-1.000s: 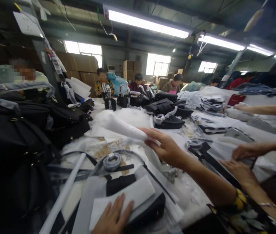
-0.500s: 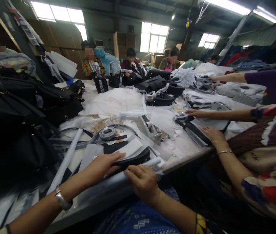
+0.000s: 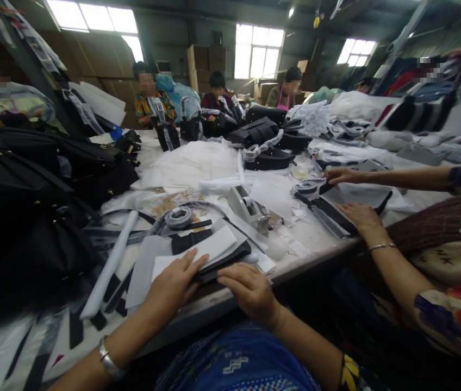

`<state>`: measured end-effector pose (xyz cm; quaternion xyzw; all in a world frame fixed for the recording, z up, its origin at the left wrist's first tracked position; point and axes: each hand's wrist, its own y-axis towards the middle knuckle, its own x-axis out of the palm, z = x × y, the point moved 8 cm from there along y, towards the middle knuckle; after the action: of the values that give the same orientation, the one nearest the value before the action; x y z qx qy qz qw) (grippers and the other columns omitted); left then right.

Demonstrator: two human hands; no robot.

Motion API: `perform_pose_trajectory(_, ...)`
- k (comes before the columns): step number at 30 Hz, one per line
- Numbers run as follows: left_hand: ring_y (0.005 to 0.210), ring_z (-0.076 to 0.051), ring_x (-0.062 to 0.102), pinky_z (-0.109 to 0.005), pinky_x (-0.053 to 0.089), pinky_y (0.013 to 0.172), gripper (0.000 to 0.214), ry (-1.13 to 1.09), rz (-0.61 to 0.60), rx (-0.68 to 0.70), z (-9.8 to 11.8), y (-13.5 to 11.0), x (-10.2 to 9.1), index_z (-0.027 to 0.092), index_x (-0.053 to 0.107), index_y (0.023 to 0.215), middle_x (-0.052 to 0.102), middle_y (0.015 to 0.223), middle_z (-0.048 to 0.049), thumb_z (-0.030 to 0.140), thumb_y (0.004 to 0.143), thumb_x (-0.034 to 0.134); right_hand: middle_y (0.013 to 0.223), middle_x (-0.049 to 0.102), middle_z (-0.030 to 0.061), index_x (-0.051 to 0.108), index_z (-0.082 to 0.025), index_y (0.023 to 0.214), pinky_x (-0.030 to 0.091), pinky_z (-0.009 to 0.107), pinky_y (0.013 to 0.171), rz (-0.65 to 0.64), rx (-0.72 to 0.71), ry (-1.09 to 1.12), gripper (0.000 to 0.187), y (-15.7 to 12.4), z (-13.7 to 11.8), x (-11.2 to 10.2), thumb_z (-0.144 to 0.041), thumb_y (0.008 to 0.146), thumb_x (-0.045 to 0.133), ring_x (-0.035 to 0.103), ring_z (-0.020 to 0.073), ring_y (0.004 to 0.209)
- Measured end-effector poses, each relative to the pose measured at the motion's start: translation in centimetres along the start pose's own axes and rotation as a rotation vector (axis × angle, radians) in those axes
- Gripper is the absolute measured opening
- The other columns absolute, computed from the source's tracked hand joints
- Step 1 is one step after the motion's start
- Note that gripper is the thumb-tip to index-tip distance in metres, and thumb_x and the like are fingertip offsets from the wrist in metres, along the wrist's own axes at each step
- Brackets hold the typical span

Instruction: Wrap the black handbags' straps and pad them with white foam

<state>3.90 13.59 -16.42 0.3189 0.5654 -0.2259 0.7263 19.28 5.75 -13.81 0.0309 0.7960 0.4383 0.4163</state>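
My left hand (image 3: pixel 177 277) lies with its fingers stretched out on a stack of white sheets (image 3: pixel 208 247). Under the sheets is a flat black leather-like bag piece (image 3: pixel 236 252) near the table's front edge. At that piece's near side is my right hand (image 3: pixel 250 293), fingers bent and pressed together; what they grip, if anything, is hidden. Behind its knuckles shows a small pale end of something. A grey translucent sheet (image 3: pixel 144 271) sticks out left of the stack. Beyond it lie a coiled plastic-wrapped strap (image 3: pixel 179 217) and a tape dispenser (image 3: pixel 249 209).
Black bags (image 3: pixel 51 174) are heaped at left, beside a white tube (image 3: pixel 110 266). White sheets (image 3: pixel 198 163) and wrapped black bags (image 3: pixel 265 144) cover the table's middle. To the right, a co-worker's hands (image 3: pixel 361 217) rest on another bag piece. Other people sit across the table.
The pale roll with clear film that my right hand held along the table edge no longer shows there. My left hand has shifted slightly left and down. At far right, someone's hands have lifted a striped item.
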Motion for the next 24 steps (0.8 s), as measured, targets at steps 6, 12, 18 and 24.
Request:
perform_pose_trajectory(6,0.137,-0.034,0.046,-0.057,0.045,0.104,0.057,0.273,0.061,0.044,2.7,-0.1,1.1,0.018,0.051,0.141,0.042,0.153,-0.0164,0.002,0.087,0.04,0.132,0.066,0.007,0.062,-0.023,0.131,0.035,0.052,0.116,-0.27,-0.062,-0.212,0.034,1.3,4.3,0.8,-0.017,0.098,0.056,0.055,0.0259,0.13)
perform_pose_trajectory(12,0.143,-0.038,0.035,-0.068,0.036,0.107,0.05,0.284,-0.036,-0.026,4.6,1.1,1.3,0.006,0.054,0.134,0.043,0.151,-0.0225,0.009,0.085,0.044,0.126,0.07,0.0061,0.064,-0.023,0.128,0.035,0.052,0.114,-0.153,-0.037,-0.189,0.032,0.2,4.7,1.2,-0.016,0.102,0.047,0.06,0.024,0.124)
perform_pose_trajectory(18,0.141,-0.032,0.041,-0.057,0.043,0.104,0.065,0.331,0.075,0.029,3.7,0.2,2.1,0.019,0.034,0.152,0.042,0.153,-0.0132,0.002,0.089,0.039,0.11,0.074,0.0068,0.069,-0.023,0.117,0.05,0.04,0.098,-0.014,0.3,0.164,0.029,-2.1,2.2,-1.1,-0.014,0.099,0.049,0.066,0.0219,0.108)
perform_pose_trajectory(24,0.141,-0.03,0.041,-0.053,0.043,0.106,0.062,0.365,0.108,0.045,3.6,-0.1,2.1,0.021,0.032,0.153,0.041,0.154,-0.0114,0.006,0.093,0.038,0.097,0.07,0.0071,0.069,-0.017,0.096,0.055,0.032,0.08,-0.167,1.176,1.042,0.027,-7.3,2.7,4.0,-0.043,0.088,0.068,0.068,0.0202,0.088)
